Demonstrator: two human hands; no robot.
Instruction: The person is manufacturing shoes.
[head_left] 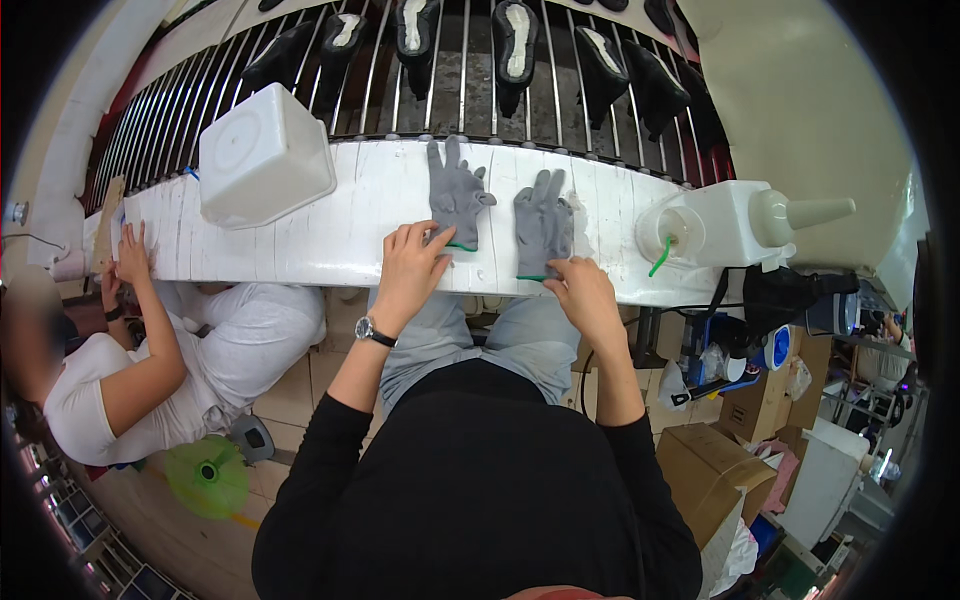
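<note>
Left hand [408, 270]: being held loosely spread — fingertips touching the left grey glove [457, 203] at its green-edged cuff.
Right hand [592, 297]: being rested against the right grey glove [543, 228] at its cuff; whether it is pinching cannot be told.
Glove axes: being pointed away from the hands, across the white desk [385, 200].
Lettering: none being made out on either glove.
Flanks: being occupied by a white tub [258, 160], left — a white bottle [735, 225], right.

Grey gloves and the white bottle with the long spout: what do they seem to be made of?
Grey gloves: probably knit fabric, matte, judging by soft creases and green cuff edging; any coating is unclear. White bottle: likely plastic, smooth and satin-looking, judging by its moulded-looking body and tapered spout.
</note>
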